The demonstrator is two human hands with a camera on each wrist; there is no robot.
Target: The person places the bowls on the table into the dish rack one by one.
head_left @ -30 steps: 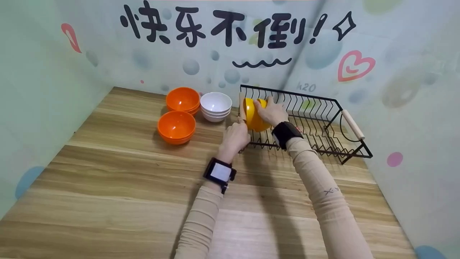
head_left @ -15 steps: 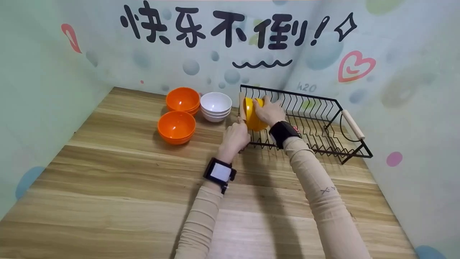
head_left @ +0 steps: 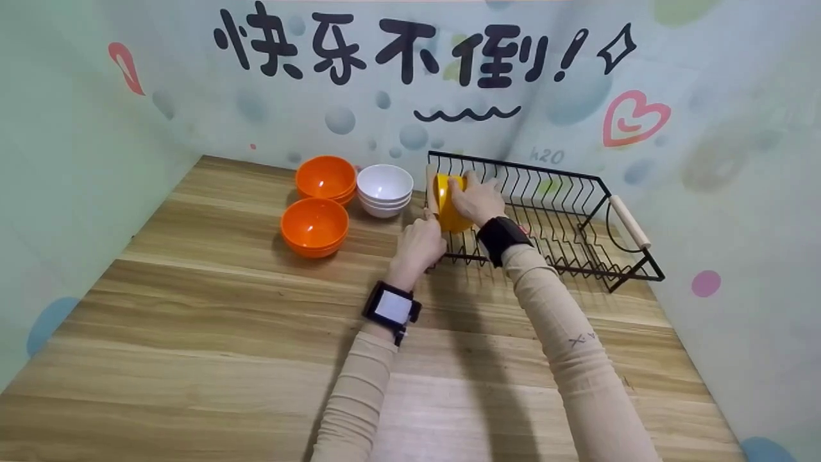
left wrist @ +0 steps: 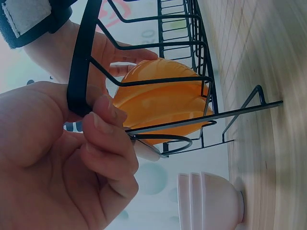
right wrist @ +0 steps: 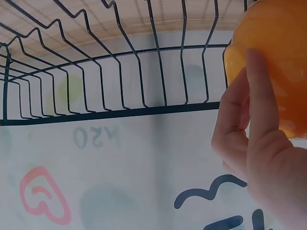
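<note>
Yellow bowl point(head_left: 449, 204) in rack point(head_left: 577, 212), right hand point(head_left: 478, 200) gripping; left hand point(head_left: 420, 244) pinching rack wire; white bowls point(head_left: 385, 189) beside.

There is one black wire rack point(head_left: 564, 212) at the far right of the tabletop point(head_left: 224, 333), and one yellow bowl point(head_left: 447, 204) stands in its left end. Left of the rack there are three stacks of bowls: two orange stacks point(head_left: 326, 178) point(head_left: 315, 226) and one white stack point(head_left: 385, 190) of three bowls. Two hands point(head_left: 420, 242) point(head_left: 478, 200) are in view.
</note>
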